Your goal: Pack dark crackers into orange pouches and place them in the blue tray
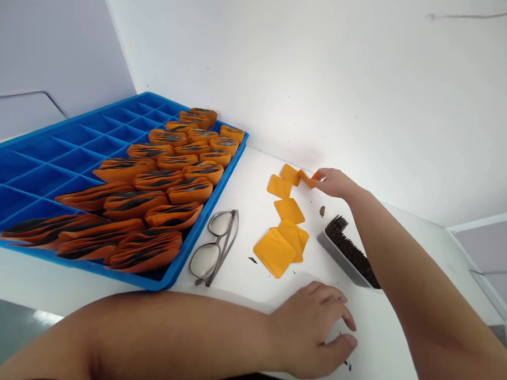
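My right hand (334, 183) pinches an orange paper square (306, 179) by its edge at the back of the white table, against the wall. The held paper is bent and overlaps another orange square (290, 174) lying flat. Several more squares trail toward me, down to a small overlapping pile (274, 252). My left hand (316, 329) rests on the table near the front, fingers curved and apart, with nothing held. Small dark scraps (348, 366) lie by its thumb. A grey container (343, 260) packed with thin dark brown pieces (350, 247) stands below my right forearm, which partly covers it.
On the left, a blue compartment tray (206, 216) holds bundles of orange paper with dark sheets between (133, 204); its far-left compartments are bare. Eyeglasses (205, 261) lie beside the tray. Dark flakes (322, 211) are scattered on the table. A white wall (316, 71) rises behind.
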Available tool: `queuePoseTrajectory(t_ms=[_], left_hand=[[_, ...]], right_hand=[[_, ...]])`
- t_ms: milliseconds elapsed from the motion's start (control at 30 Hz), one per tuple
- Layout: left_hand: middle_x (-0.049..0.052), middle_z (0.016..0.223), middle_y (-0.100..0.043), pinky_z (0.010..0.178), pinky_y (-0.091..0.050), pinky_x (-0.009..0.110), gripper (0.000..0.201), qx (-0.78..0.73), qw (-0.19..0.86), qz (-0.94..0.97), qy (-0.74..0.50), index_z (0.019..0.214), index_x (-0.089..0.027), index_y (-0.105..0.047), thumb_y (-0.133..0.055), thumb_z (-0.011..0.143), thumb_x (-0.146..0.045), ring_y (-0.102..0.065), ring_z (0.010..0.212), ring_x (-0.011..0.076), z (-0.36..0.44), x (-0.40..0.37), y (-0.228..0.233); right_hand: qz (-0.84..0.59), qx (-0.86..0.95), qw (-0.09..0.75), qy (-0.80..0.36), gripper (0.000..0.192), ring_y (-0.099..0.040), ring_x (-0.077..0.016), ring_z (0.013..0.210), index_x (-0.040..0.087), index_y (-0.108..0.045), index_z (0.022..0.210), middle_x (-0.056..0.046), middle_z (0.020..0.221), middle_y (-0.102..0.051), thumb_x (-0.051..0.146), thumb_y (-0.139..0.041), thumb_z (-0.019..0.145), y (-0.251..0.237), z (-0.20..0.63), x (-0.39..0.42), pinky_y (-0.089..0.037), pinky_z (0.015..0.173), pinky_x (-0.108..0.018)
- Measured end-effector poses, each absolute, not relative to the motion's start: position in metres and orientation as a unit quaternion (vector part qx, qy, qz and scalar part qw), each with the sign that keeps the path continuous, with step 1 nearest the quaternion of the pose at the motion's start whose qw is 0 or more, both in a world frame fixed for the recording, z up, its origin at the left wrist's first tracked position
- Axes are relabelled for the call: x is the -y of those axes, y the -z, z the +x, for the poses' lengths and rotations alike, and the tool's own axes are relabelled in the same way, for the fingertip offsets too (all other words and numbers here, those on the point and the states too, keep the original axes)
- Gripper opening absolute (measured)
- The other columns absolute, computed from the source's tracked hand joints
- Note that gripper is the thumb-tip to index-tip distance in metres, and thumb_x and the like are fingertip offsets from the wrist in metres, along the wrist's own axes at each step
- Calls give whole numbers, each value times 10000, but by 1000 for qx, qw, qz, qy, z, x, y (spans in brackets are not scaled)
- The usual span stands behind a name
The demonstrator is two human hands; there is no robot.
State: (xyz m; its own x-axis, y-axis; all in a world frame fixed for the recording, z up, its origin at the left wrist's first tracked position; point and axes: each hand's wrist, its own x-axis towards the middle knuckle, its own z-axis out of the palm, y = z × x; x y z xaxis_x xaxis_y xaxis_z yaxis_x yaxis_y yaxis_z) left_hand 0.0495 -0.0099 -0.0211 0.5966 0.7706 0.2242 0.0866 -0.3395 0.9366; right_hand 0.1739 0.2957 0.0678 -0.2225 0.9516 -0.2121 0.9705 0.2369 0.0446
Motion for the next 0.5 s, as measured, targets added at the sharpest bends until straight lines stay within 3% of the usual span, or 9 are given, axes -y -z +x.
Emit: queuePoseTrajectory(t_ms=[133, 233, 500], left_hand=[[176, 1505, -538, 1211, -441, 529, 364, -286, 506, 740, -340, 1209, -193, -648, -561, 976, -459, -499, 1457, 331, 49, 9, 20], [187, 1493, -547, 1222, -431, 530, 371, -287, 510, 738, -337, 1218, -186, -651, -559, 979, -454, -490, 1470, 332, 48, 9, 19], [151, 1421, -634, 1219, -437, 477, 284, -260, 507, 741, -355, 1144, -194, -668, -544, 998, -404, -581, 1387, 278, 47, 12, 17]], right_hand=[[620, -769, 155, 29, 337, -680, -224, 1118, 181, -664, 1281, -103, 1301, -670, 414, -664, 1037, -66, 176, -283, -613, 971, -443], [635, -759, 147, -7, 333, -677, -227, 1123, 180, -665, 1275, -102, 1296, -671, 412, -665, 1036, -75, 174, -275, -609, 978, -450], [689, -724, -25, -21, 304, -675, -190, 966, 189, -672, 1211, -65, 1119, -701, 436, -650, 1034, -130, 220, -213, -595, 909, -412]])
